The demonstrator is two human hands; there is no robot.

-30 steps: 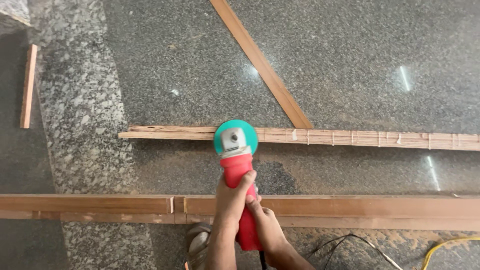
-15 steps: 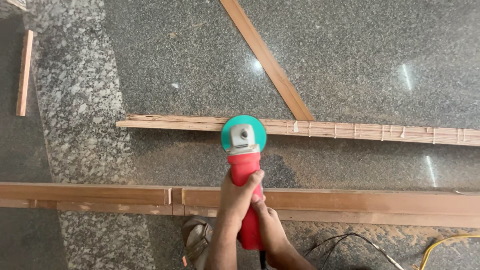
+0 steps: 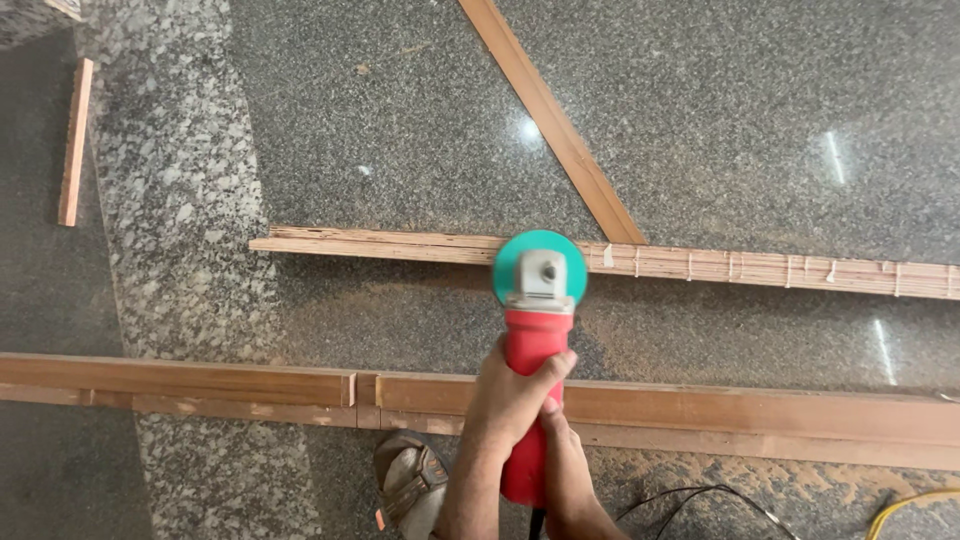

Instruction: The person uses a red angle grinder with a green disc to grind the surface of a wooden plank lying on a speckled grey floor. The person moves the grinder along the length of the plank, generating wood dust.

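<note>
Seen from above, a person's left hand (image 3: 515, 400) and right hand (image 3: 562, 470) both have their fingers wrapped tight around a red angle grinder (image 3: 532, 390). Its green-guarded disc (image 3: 540, 266) meets a thin wooden strip (image 3: 400, 245) lying across the granite floor (image 3: 750, 130). The cut appears under way; the next move likely calls for steady forward pressure. A sandalled foot (image 3: 412, 485) rests near a wider wooden board (image 3: 750, 415).

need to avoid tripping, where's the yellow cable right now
In the head view the yellow cable lies on the floor at the bottom right corner, just below the long wooden beam and right of the black cord.
</note>
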